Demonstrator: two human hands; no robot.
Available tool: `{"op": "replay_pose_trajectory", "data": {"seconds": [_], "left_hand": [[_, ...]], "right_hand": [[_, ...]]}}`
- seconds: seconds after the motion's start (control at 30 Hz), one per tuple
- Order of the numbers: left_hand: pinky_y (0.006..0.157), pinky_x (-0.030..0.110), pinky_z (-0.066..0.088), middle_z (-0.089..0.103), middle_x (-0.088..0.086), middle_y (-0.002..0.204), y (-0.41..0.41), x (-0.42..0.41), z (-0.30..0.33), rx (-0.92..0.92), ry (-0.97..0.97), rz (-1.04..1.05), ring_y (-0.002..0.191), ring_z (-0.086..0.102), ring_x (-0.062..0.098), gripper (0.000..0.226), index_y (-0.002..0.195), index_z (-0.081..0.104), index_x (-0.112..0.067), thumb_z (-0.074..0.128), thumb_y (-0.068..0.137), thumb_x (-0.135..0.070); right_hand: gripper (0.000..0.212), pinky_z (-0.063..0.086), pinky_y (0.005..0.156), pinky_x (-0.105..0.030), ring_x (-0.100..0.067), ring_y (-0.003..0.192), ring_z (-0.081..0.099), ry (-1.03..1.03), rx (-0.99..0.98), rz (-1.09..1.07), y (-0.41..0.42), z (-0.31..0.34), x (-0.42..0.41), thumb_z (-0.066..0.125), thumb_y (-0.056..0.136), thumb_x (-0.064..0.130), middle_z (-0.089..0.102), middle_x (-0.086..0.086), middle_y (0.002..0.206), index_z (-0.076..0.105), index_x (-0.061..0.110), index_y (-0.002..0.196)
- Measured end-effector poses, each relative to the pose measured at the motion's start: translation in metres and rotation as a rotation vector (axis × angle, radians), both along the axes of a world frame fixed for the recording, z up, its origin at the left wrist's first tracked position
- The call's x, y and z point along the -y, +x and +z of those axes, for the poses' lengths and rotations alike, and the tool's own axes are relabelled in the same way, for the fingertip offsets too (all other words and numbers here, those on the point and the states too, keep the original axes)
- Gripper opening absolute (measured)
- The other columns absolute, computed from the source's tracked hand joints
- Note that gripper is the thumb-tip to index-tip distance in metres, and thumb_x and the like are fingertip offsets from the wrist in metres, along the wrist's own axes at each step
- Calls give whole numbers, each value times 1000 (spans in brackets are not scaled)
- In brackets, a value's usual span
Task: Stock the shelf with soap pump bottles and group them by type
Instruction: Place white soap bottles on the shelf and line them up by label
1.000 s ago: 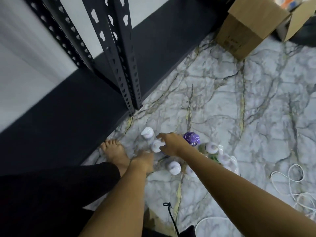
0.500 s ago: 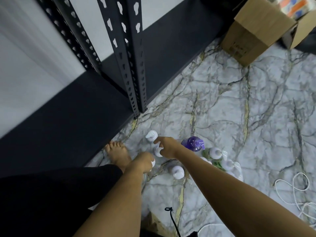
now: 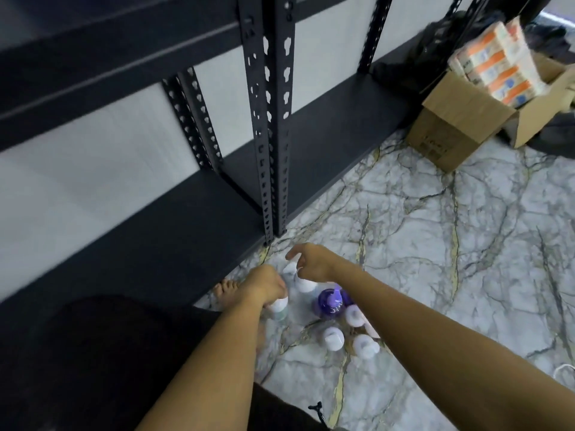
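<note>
Several soap pump bottles stand on the marble floor below me, seen from above. My left hand (image 3: 264, 286) grips the top of a white-capped bottle (image 3: 278, 307). My right hand (image 3: 311, 262) holds another white-capped bottle (image 3: 303, 284) by its pump, index finger sticking out. A purple bottle (image 3: 329, 301) stands just right of them, with three more white-capped bottles (image 3: 333, 337) behind it. The black metal shelf (image 3: 174, 231) runs along the wall, its lowest board bare.
The shelf's black perforated upright (image 3: 273, 119) stands just beyond my hands. An open cardboard box (image 3: 457, 122) with orange-and-white packs sits at the far right. My bare foot (image 3: 225, 290) is by the shelf edge. A white cable (image 3: 564, 370) lies at the right.
Both hands have risen a little toward the shelf with bottles in them, and my view has tilted up, showing more of the shelf and box.
</note>
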State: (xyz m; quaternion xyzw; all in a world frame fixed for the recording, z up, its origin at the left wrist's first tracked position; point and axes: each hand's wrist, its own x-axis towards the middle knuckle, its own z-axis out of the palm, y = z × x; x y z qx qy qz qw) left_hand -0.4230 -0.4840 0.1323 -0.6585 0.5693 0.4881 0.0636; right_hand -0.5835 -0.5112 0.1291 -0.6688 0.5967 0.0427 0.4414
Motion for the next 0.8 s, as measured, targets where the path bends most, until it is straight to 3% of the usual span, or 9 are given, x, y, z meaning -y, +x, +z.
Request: {"op": "replay_pose_trajectory", "data": {"seconds": [0.1,0.17,0.33,0.5,0.63,0.73,0.8], "left_hand": [[66,24,45,63,2,91,5,-2,35,-8,-87,5,85,64,22,9,95,72,-11,69,86,-12],[67,23,43,62,1,98,13,0,55,-16,-144,-1,88,61,19,7,87,69,-18,70,84,-11],[66,23,43,58,0,99,36,2,120,-16,-264,-14,88,57,16,16,91,66,-17,60,85,-4],[74,28,46,62,2,105,51,2,188,11,-431,-52,94,59,19,13,89,66,-18,62,84,-6],[76,28,49,64,1,106,62,-3,245,43,-581,-48,96,60,18,15,83,62,-23,62,84,-8],[68,22,45,62,-6,96,71,-9,294,55,-690,-52,90,59,14,14,83,62,-23,62,85,-9],[60,19,41,58,-9,91,77,-15,329,55,-762,-53,84,58,12,11,87,65,-23,63,86,-12]], "right_hand": [[52,49,86,-27,-22,108,63,-82,-35,84,7,28,2,66,81,-1,65,-6,118,59,14,130],[50,47,83,-25,-22,108,62,-152,-51,128,10,50,5,65,79,-1,65,-5,118,61,14,127],[53,43,83,-22,-18,111,59,-255,-33,200,19,122,13,63,83,1,62,-1,124,58,15,134],[53,43,76,-24,-16,94,58,-383,-3,223,30,201,17,64,83,5,58,4,101,57,20,134],[52,51,81,-30,-17,94,61,-477,-5,262,41,264,16,64,83,7,61,3,99,57,22,133],[53,55,79,-33,-18,87,64,-571,0,291,51,312,13,65,81,9,60,7,92,57,25,131],[49,53,71,-27,-15,80,64,-629,4,306,59,344,11,66,81,9,59,9,88,58,25,128]]}}
